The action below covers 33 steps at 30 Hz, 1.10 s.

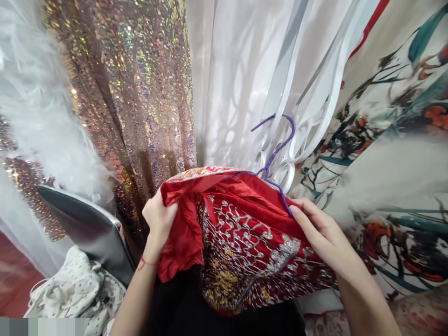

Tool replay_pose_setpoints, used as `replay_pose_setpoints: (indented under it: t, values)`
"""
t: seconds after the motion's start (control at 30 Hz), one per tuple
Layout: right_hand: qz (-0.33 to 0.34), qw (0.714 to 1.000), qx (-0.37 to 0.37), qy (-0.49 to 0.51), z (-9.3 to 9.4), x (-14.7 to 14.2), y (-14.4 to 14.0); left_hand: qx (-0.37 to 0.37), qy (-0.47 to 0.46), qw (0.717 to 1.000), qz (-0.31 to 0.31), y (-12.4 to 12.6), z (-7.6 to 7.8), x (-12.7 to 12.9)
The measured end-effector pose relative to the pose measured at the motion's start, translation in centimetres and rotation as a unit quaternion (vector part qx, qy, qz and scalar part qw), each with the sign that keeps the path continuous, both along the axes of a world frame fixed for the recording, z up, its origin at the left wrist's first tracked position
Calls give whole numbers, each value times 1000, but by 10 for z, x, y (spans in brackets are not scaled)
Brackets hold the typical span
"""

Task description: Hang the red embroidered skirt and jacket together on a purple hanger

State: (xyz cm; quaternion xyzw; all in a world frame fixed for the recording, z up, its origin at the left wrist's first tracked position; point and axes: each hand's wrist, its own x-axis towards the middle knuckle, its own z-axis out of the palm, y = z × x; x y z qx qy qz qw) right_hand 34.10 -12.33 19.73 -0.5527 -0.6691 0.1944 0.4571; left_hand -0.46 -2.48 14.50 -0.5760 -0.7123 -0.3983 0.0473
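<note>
A red satin dress with silver and gold stitching (245, 238) is held up in the middle, near the person, in front of a row of hanging clothes. It looks soft and floppy, and the shiny red cloth seems slippery, so it could slide off. The stitched part looks thicker and a bit heavy, and its little threads might snag. The best place to hold it looks like the top edge, by the shoulders, where the thin purple wire hanger (275, 158) goes in.

The left hand (159, 219) is closed tight around a bunch of the plain red cloth at the left side of the dress. The right hand (320, 231) is partly closed, with its fingers lying on the right top edge, touching the cloth right where the purple wire comes down.

Far behind hang a sparkly gold sequin dress (133, 93) on the left, a fluffy white feather trim (42, 116) farther left, pale white clothes (238, 84) in the middle, and a cream robe with painted flowers (395, 140) on the right. A grey chair back (91, 228) stands near on the left.
</note>
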Motion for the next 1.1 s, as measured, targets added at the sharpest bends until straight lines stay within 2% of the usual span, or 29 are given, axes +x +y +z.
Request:
replay_pose_setpoints:
  t: [0.13, 0.23, 0.3, 0.4, 0.47, 0.53, 0.6, 0.67, 0.73, 0.83, 0.9, 1.0, 1.07, 1.1]
  values:
    - [3, 1000, -9, 15, 1, -7, -1, 83, 39, 995, 36, 46, 35, -9]
    - [-1, 1000, -11, 22, 2, -7, -2, 121, 89, 988, 24, 74, 58, -9]
    - [-11, 1000, -13, 25, 1, -4, -3, 87, 139, 986, -33, 83, 64, -9]
    - [-22, 999, -16, 20, -1, 0, -5, -20, 201, 972, -116, 82, 56, -14]
    - [-24, 999, -18, 14, -2, 0, -5, -75, 203, 965, -147, 74, 47, -22]
    - [-27, 999, -18, 15, -2, -1, -4, -87, 169, 964, -189, 65, 42, -29]
    - [-33, 999, -13, 23, -2, -1, -2, -69, 114, 965, -224, 54, 46, -33]
    - [-32, 999, -12, 27, 0, 0, 0, -42, 96, 971, -214, 41, 57, -30]
    - [-27, 999, -17, 29, 5, 4, 2, -20, 148, 974, -173, 24, 70, -20]
    - [-69, 997, 10, 32, 19, 14, 0, 2, 256, 953, -162, -4, 82, 0]
    - [-141, 988, 57, 35, 29, 20, -7, 56, 281, 943, -171, -23, 78, 12]
    - [-260, 954, 151, 6, 34, 26, -15, 225, 263, 918, -195, -51, 60, 26]
    - [-293, 935, 194, -49, 29, 29, -15, 328, 233, 886, -231, -68, 48, 36]
    - [-284, 936, 190, -79, 25, 32, -14, 366, 214, 870, -253, -76, 44, 41]
